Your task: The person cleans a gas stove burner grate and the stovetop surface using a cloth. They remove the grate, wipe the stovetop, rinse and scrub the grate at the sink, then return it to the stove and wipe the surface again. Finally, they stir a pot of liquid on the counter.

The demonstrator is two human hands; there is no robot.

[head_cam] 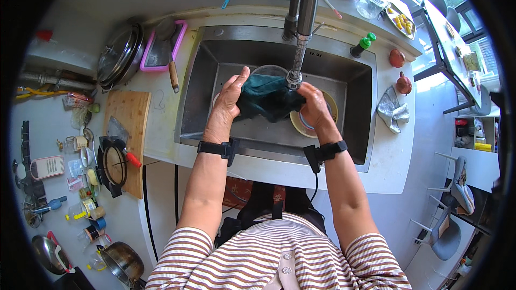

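A dark green cloth hangs stretched between my two hands over a stainless steel sink. My left hand grips its left end, thumb pointing up. At the other end, my right hand holds the cloth just beside the faucet spout. Whether water is running cannot be made out. Beneath my right hand sits a yellowish bowl with smaller dishes stacked in it. Behind the cloth shows the rim of a clear round vessel, mostly hidden.
Left of the sink are a pink-rimmed tray, a wooden-handled spatula, stacked pans and a wooden cutting board. On the right stand a green-topped brush, two pomegranates and a crumpled grey cloth.
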